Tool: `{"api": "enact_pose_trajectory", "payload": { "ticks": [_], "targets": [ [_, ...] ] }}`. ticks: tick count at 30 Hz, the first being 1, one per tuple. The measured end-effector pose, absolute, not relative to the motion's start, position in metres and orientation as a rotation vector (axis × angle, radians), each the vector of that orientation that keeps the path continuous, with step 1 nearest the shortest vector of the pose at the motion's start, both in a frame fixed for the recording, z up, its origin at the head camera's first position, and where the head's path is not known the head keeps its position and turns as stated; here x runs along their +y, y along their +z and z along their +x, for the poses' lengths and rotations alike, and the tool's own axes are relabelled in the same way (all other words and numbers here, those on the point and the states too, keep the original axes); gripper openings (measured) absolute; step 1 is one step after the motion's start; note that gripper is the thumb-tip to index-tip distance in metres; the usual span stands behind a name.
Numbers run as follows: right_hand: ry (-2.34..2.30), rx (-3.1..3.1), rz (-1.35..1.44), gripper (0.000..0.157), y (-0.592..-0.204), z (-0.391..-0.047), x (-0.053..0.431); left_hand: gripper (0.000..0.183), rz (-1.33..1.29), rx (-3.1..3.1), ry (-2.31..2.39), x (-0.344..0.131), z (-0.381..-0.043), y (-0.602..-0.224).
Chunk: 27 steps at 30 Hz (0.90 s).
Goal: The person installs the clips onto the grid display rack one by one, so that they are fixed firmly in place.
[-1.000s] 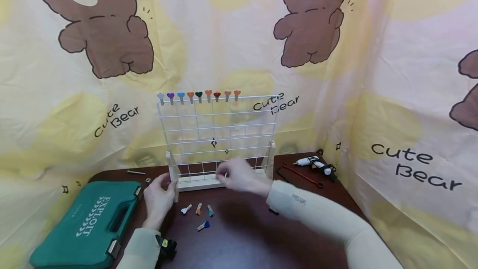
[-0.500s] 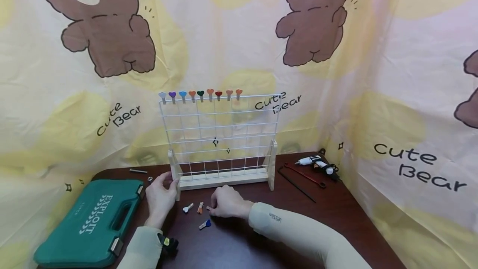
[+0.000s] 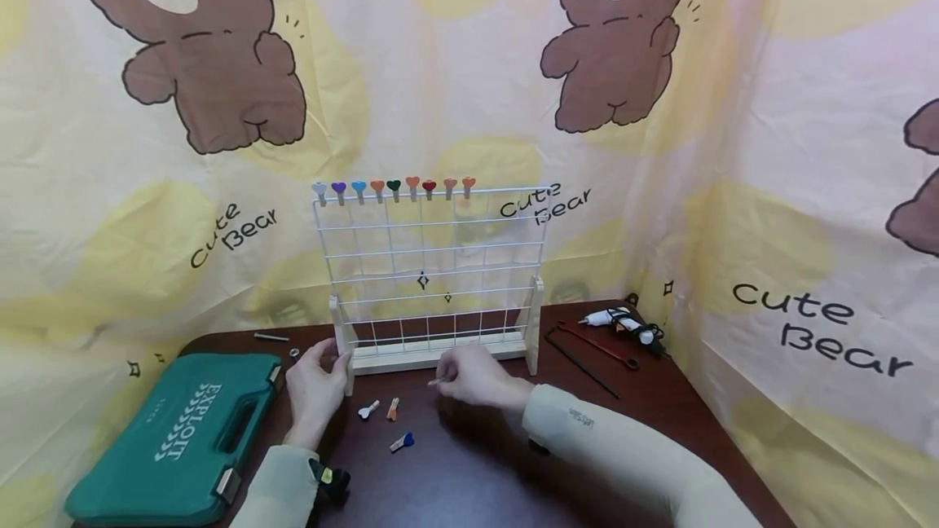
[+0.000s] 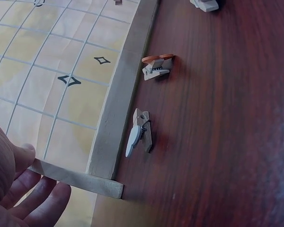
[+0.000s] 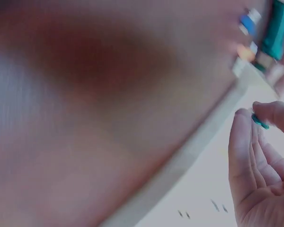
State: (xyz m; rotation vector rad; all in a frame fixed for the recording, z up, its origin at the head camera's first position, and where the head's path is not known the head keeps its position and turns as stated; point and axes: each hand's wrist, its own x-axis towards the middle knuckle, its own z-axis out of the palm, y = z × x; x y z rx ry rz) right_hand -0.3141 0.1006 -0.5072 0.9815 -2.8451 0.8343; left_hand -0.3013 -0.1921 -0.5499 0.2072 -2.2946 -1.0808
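Note:
My left hand (image 3: 315,389) holds the left wooden foot (image 4: 80,178) of a white wire grid rack (image 3: 440,358), thumb on one side and fingers on the other. In front of the rack, my right hand (image 3: 478,377) pinches a small clothespin with a teal head (image 5: 261,122) between thumb and fingertips; most of it is hidden. On the table lie a white heart clothespin (image 3: 369,410), an orange one (image 3: 393,408) and a blue one (image 3: 402,442). Several heart clothespins, a dark green one (image 3: 394,186) among them, stand clipped along the left part of the grid's top wire.
A green tool case (image 3: 183,430) lies at the left of the brown table (image 3: 469,487). Behind it are a metal bolt (image 3: 271,337) and a ring-shaped piece (image 3: 294,353). At the right lie a black rod (image 3: 587,367), a red wrench (image 3: 601,347) and a white glue gun (image 3: 619,319) with its cord.
My right hand came down from the rack to the loose clothespins, picked up the teal one and moved right and back towards the rack with it. My left hand stays on the foot.

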Motion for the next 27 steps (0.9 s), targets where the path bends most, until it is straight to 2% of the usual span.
{"api": "enact_pose_trajectory", "payload": {
  "ticks": [4,10,17,22,27],
  "targets": [
    [0.931,-2.708,1.001,0.01,-0.459,-0.319,0.121,0.03,0.224,-2.288,-1.081,-0.192,-0.3,-0.549],
    [1.032,-2.457,1.003,0.019,-0.366,-0.328,0.148,0.031,0.236,-2.301,-1.085,-0.193,-0.301,-0.551],
    [1.059,-2.147,0.946,0.014,-0.274,-0.342,0.164,0.031,0.222,-2.288,-1.075,-0.191,-0.303,-0.553],
    [0.931,-2.113,0.836,0.01,-0.24,-0.352,0.166,0.031,0.218,-2.286,-1.081,-0.191,-0.303,-0.552],
    [0.86,-2.216,0.801,0.01,-0.238,-0.368,0.162,0.032,0.229,-2.298,-1.07,-0.189,-0.303,-0.551]
  ]
}}
